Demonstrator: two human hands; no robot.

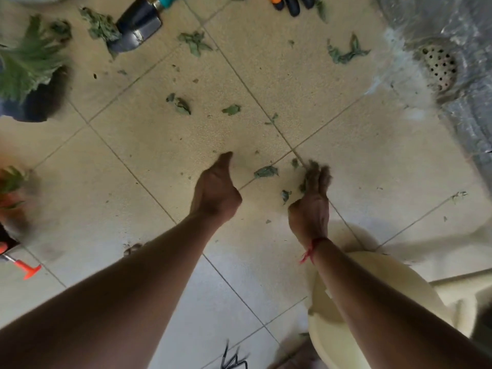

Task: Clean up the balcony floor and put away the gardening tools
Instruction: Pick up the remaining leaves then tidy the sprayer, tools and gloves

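Observation:
Wilted green leaf scraps lie scattered over the beige tiled floor. My right hand reaches down and its fingers pinch a blurred clump of leaf scraps and dirt. One loose leaf lies between my hands. My left hand points down with straight fingers, the tips at the floor, and holds nothing. A dark-bladed trowel with a teal handle lies at the top. Pruners with orange and black handles lie at the top edge.
A dark pot with a leafy plant stands at the left, an orange pot below it. An orange-tipped tool lies at the lower left. A cream bucket sits under my right forearm. A floor drain is at the upper right.

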